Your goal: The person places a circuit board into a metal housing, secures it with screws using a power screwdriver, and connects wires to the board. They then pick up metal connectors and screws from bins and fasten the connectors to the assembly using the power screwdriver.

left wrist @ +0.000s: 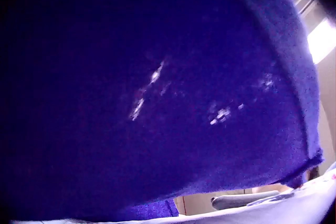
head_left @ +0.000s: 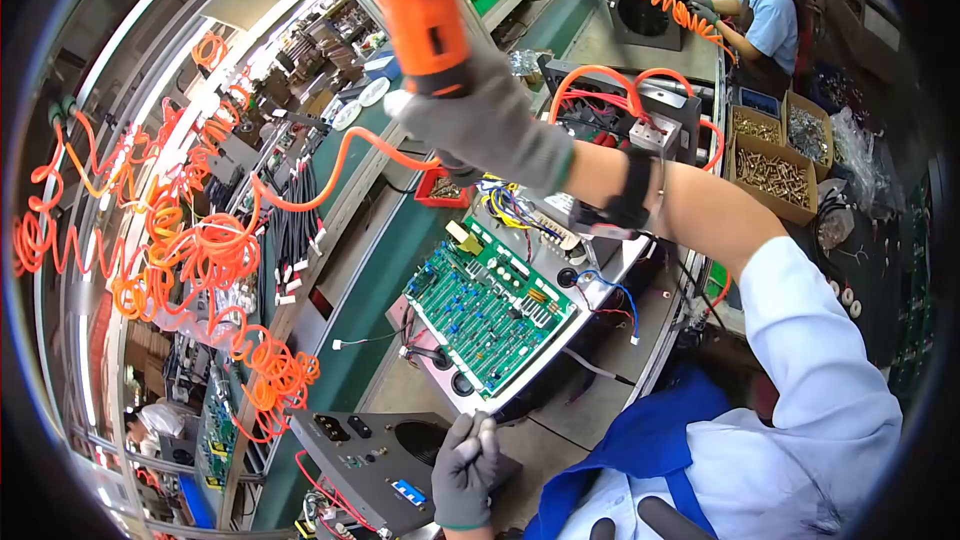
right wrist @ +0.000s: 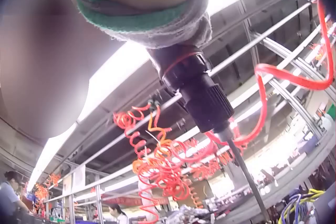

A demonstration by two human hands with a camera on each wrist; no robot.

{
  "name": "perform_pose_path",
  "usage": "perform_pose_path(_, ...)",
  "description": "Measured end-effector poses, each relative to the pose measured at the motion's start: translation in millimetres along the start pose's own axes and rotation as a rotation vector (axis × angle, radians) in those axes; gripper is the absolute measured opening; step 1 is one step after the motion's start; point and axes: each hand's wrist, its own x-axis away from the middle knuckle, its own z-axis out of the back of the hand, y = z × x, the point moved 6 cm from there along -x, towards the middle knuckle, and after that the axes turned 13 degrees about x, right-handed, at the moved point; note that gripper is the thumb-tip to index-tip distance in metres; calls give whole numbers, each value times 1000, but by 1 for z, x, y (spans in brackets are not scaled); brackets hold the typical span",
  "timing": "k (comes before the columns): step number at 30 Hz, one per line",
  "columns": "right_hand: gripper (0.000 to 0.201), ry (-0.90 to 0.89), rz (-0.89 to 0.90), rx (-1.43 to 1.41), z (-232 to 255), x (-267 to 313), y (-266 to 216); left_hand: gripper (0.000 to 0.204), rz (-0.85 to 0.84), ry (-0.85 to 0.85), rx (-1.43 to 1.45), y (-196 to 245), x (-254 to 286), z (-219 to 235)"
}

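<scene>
Orange-bodied, the driver [head_left: 425, 25] is raised near head height above the tabletop [head_left: 395, 385], gripped by the gloved right grip [head_left: 495, 125]. The fingers wrap the body just above the black nose, so the bit [right wrist: 247, 176] points downward; this hold presumably lets the wrist steer the tip. Below, the green board [head_left: 490, 310] lies component side up on the white chassis [head_left: 615, 265], apparently to leave its parts exposed from above. Coloured wires [head_left: 500, 205] are bunched beyond its far edge, largely off the parts. The gloved left grip [head_left: 465, 465] is before the grey panel [head_left: 350, 465], fingers bent inward; whether it pinches anything cannot be told. Blue cloth [left wrist: 157, 103] fills most of the left wrist view. Further out, orange hoses [head_left: 210, 250] hang coiled, likely to stretch on demand, and brass fasteners [head_left: 775, 175] fill a box to the right.
</scene>
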Motion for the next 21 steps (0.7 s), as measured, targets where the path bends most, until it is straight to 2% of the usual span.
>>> perform_pose_path(2, 34, -33, 1, 93, -20, -6, 16, 37, -110, 60, 51, 12, 10, 15)
perform_pose_path(3, 34, -34, 2, 92, -27, -8, 21, 37, -112, 59, 53, 14, 17, 14)
perform_pose_path(5, 29, -63, -9, 67, -37, -11, 24, 40, -284, 77, -180, 30, 39, 0)
perform_pose_path(6, 29, -173, -93, 46, -43, -12, 30, 48, -172, 86, 147, 34, 38, 11)
perform_pose_path(9, 30, -161, -172, 190, -50, -14, 49, 48, -181, 105, 203, 34, 38, 21)
perform_pose_path(10, 30, -162, -193, 187, -50, -14, 49, 48, -178, 106, 204, 30, 36, 19)
perform_pose_path(12, 30, -175, -187, 159, -51, -14, 52, 49, -266, 178, -25, 24, 34, 13)
perform_pose_path(15, 31, -136, -149, 94, -59, -12, 77, 49, -252, 185, -74, 17, 23, 15)
perform_pose_path(17, 32, -86, -120, 65, -58, -11, 78, 49, -230, 203, -72, 15, 17, 18)
perform_pose_path(21, 33, -97, -151, 92, -56, -11, 74, 47, -202, 116, 59, 10, 11, 23)
